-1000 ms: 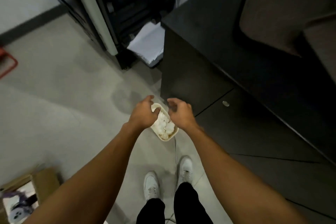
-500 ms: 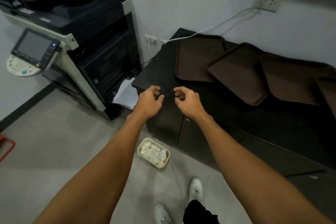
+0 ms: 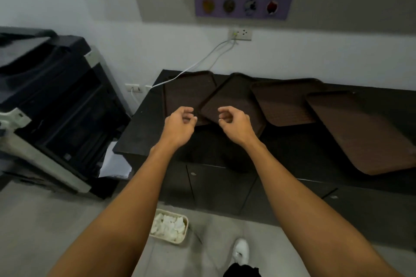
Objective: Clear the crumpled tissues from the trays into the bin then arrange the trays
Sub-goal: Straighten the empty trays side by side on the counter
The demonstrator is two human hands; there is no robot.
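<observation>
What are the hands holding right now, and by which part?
Nothing. The left hand and right hand are both empty, fingers loosely curled, near the brown trays on the cabinet.

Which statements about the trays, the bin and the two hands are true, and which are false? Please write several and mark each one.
1. The bin stands on the floor and holds crumpled tissues. True.
2. The left hand holds a tissue. False: it holds nothing, and its fingers are loosely curled.
3. Four brown trays lie on the black cabinet. True.
4. Crumpled tissues lie on the trays. False: no tissue shows on any tray.
5. The right hand grips the tray farthest to the right. False: it holds nothing and is near the second tray from the left.
</observation>
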